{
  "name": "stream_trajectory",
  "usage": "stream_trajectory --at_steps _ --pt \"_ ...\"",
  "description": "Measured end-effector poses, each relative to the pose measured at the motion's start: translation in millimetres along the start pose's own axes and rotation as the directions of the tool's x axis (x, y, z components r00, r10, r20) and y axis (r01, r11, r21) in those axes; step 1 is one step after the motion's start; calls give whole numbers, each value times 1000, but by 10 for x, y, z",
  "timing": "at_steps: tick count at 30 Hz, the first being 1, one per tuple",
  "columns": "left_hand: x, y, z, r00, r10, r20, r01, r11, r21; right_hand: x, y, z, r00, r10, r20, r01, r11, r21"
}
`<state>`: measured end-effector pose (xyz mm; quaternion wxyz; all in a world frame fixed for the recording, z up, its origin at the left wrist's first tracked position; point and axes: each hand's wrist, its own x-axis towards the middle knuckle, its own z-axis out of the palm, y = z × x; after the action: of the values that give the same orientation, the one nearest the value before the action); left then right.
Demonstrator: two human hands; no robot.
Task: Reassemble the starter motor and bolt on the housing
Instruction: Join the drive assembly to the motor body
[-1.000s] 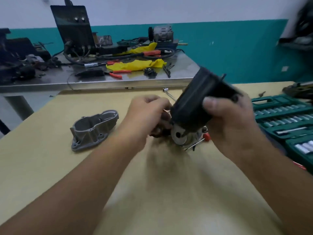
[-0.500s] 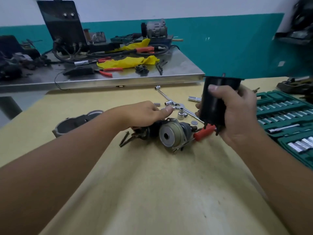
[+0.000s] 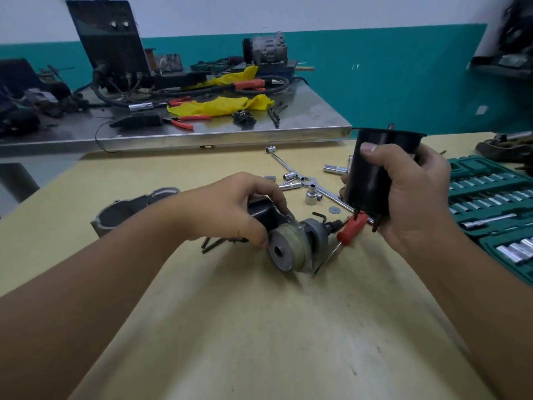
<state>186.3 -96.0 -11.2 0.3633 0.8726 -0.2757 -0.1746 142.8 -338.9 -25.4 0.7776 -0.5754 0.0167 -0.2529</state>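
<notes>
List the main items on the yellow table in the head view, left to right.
Grey housing → left hand on the motor end assembly → red-handled screwdriver → black cylindrical casing gripped by right hand → green socket set.

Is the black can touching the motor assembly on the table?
Apart. Head view: the right hand holds the black can upright, with table showing between it and the motor assembly.

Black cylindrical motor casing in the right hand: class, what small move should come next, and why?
Probably tilt the black cylindrical motor casing down toward the grey metal motor assembly and line the two up. The right hand holds the casing upright above the table, bolt ends poking from its bottom, while the left hand steadies the assembly lying on its side.
</notes>
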Motion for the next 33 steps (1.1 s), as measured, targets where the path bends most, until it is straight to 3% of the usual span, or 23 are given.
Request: stream_trajectory --at_steps 4,7,11,15,19,22,26,30,33 --pt "-361 -75 184 946 143 -291 -135 990 47 1 13 -11 1000 12 -6 -12 1000 12" --pt "-564 -172 472 798 149 -584 -193 981 -12 -37 28 17 1000 19 -15 -18 1000 25" --pt "-624 -235 689 657 103 -747 -232 970 -70 -165 96 108 996 86 -11 -84 992 99" --pt "-578 -215 761 702 27 -712 -303 916 -264 -331 221 235 957 274 91 -286 940 185" --pt "-573 -210 767 693 32 -720 -327 904 -274 -393 258 277 915 354 194 -390 901 191" --pt "-597 -206 777 694 21 -720 -338 892 -300 -402 242 276 921 308 238 -355 915 192" --pt "-625 -185 789 758 -26 -652 -389 785 -482 -433 244 252 960 189 205 -223 962 156" --pt "-582 -173 718 732 -135 -668 -311 805 -504 -454 253 232 963 144 226 -180 973 146" --pt "-561 -166 622 779 -163 -606 -298 753 -586 -490 242 227 958 105 268 -150 977 154"
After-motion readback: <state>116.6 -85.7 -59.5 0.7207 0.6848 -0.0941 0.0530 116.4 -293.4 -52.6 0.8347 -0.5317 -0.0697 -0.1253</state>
